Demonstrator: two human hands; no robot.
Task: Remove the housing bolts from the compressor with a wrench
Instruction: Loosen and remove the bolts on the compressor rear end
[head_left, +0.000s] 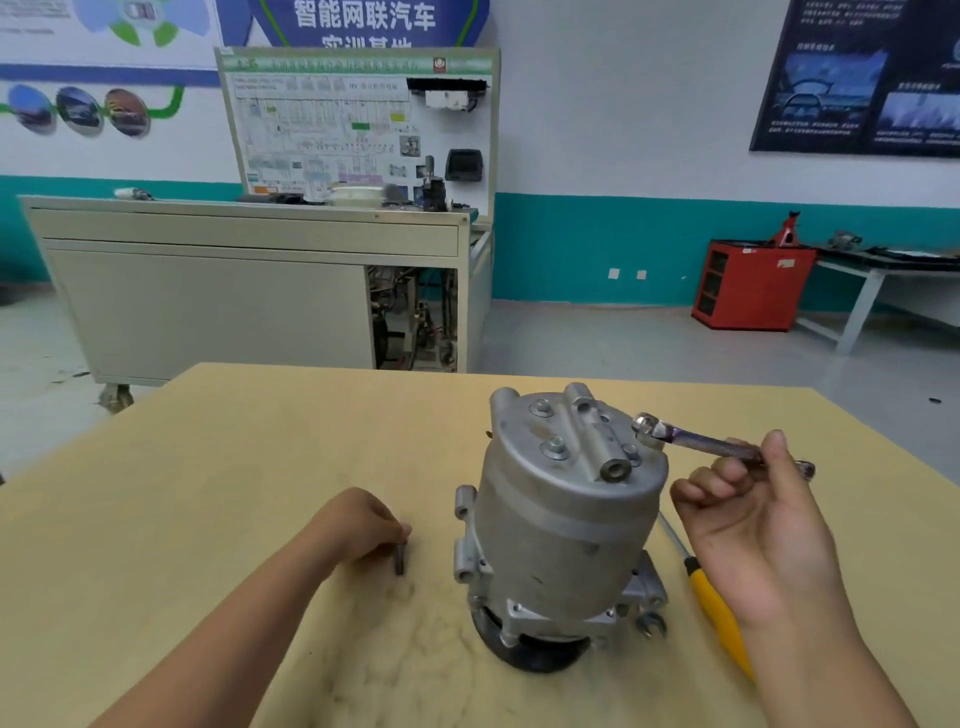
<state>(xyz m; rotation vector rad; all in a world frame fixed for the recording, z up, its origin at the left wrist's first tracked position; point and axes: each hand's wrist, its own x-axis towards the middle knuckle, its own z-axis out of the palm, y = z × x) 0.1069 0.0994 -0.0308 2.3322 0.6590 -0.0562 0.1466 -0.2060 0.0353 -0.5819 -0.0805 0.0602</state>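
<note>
**Compressor** (566, 525): stands on its pulley end on the tan table (234, 467), right of centre and close in front of you, top cover facing up

**Seated bolts** (555, 448): at least three hex heads still show in the top cover. Count these as work left

**Loose bolt** (399, 558): a short dark piece on the table to the left of the compressor and apart from it. It is probably one housing bolt already out, though it is too small to be sure

**Your left hand** (363, 522): fingers curled, tips pinching the top of that piece and holding it on end against the table

**Your right hand** (748, 519): fingers wrapped round the shank of the wrench (701, 444). Its ring end sits at the right rim of the top cover, and you cannot tell from here whether it is on a bolt head

**Screwdriver** (719, 610): yellow handle, lying on the table to the right of the compressor, partly behind your right hand

**Second wrench** (652, 623): only the open end shows, at the compressor's base

**Progress, as judged**: early. One bolt is out at most, and most are still to be loosened
</note>
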